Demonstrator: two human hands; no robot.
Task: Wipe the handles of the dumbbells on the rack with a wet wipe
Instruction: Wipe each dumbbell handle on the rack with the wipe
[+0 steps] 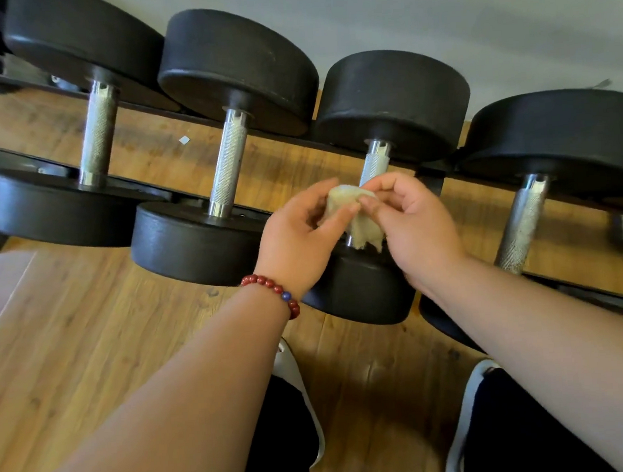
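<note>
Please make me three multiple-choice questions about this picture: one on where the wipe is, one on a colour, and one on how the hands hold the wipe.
1. Where is the wipe? A on the floor; B between both hands, in front of a dumbbell handle; C draped over a weight.
2. The bracelet is mostly: A green; B red; C white.
3. How is the wipe held? A both hands pinch it; B only one hand; C neither hand.

Answers: 1 B, it hides part of that handle. 2 B, the beads are red, with one blue. 3 A, the left hand and the right hand both pinch it.
</note>
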